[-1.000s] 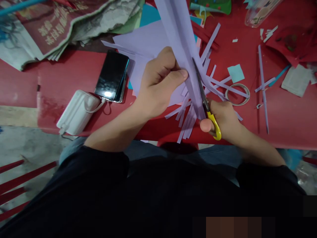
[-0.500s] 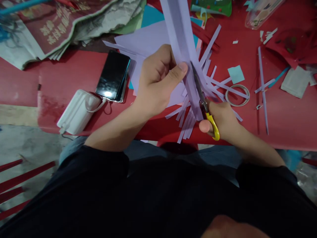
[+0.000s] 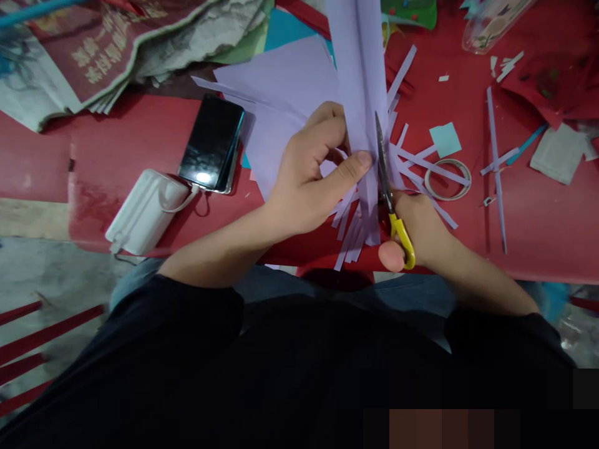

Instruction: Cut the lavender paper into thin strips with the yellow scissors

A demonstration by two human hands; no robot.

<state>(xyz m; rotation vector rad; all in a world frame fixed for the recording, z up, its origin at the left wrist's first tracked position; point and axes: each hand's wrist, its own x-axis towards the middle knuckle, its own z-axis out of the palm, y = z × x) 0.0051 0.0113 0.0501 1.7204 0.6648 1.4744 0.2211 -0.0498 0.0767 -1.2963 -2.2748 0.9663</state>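
My left hand point(image 3: 322, 171) pinches a long piece of folded purple paper point(image 3: 358, 75) between thumb and fingers, holding it above the table. My right hand point(image 3: 416, 227) is closed around the yellow handle of a pair of scissors point(image 3: 384, 168), its thumb in a loop. The blades point away from me and lie along the right part of the held paper. Under my hands lie several cut purple strips point(image 3: 352, 240). A larger purple sheet point(image 3: 281, 81) rests on the table behind my left hand.
A phone point(image 3: 213, 142) and a white power bank point(image 3: 147, 211) joined by a cable lie at left, below a newspaper point(image 3: 107, 50). To the right are a tape roll point(image 3: 448, 179), a light blue paper square point(image 3: 445, 140) and loose strips. Everything rests on a red table point(image 3: 552, 231).
My left hand and the purple paper have shifted right and slightly toward me, and the paper stands straighter. The scissors have turned a little more upright; my right hand has barely moved.
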